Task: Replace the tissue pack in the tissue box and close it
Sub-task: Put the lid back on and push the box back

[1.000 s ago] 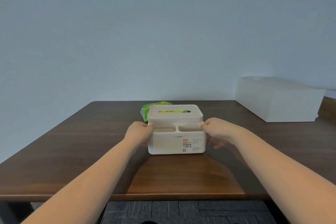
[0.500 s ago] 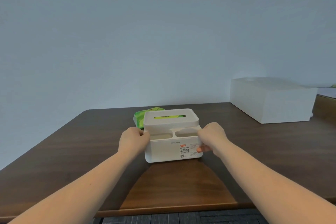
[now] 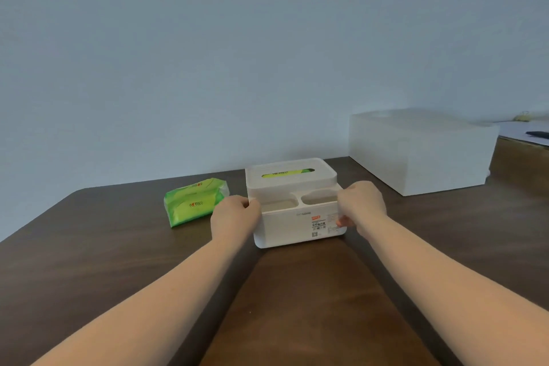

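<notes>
A white tissue box stands in the middle of the dark wooden table. Its lid sits on top, and a green pack shows through the slot. Two open compartments lie along the box's near side. My left hand grips the box's left side and my right hand grips its right side, fingers wrapped around the front corner. A second green tissue pack lies on the table to the left of the box, apart from it.
A large white rectangular box stands at the back right of the table. Beyond it a lower surface holds paper and a dark object. A plain wall runs behind the table. The table's left corner is rounded.
The view has shifted, so the green pack now shows fully to the left of the box. Both hands keep their grip on the box's sides, and the box seems slightly turned.
</notes>
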{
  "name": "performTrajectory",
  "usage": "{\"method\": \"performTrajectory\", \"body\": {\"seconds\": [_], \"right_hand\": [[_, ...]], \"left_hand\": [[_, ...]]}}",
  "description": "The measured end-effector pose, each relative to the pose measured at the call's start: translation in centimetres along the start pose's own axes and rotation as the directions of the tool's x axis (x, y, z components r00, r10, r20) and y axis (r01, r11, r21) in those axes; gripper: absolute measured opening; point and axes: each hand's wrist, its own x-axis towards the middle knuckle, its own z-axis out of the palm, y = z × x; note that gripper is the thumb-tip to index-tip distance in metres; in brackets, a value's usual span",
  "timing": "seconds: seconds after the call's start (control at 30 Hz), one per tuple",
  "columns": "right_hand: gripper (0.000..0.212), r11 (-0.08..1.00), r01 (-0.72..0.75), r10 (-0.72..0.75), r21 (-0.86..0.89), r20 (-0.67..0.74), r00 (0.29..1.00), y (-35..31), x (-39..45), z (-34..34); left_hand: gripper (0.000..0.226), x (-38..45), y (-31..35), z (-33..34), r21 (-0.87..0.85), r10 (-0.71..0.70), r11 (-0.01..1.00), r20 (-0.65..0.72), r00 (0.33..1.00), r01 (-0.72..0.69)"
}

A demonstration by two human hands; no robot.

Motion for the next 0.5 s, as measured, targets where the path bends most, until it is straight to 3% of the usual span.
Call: {"method": "performTrajectory", "body": {"seconds": [0.13, 0.33, 0.5], "right_hand": [[0.021, 0.999, -0.012, 0.016, 0.051, -0.073, 0.997, 0.4, 4.9, 0.4], [0.008, 0.995, -0.036, 0.048, 0.089, -0.138, 0.989, 1.1, 12.5, 0.0], [0.008, 0.995, -0.082, 0.07, -0.051, -0.206, 0.976, 1.2, 17.7, -0.1]], "left_hand": [[0.032, 4.3, 1.6, 3.8, -0.009, 0.021, 1.0, 0.002, 1.0, -0.021], [0.04, 9.4, 4.9, 9.1, 0.005, 0.009, 1.0, 0.039, 0.999, -0.009], [0.041, 12.2, 6.6, 13.1, -0.04, -0.027, 0.999, 0.072, 0.997, 0.03]]}}
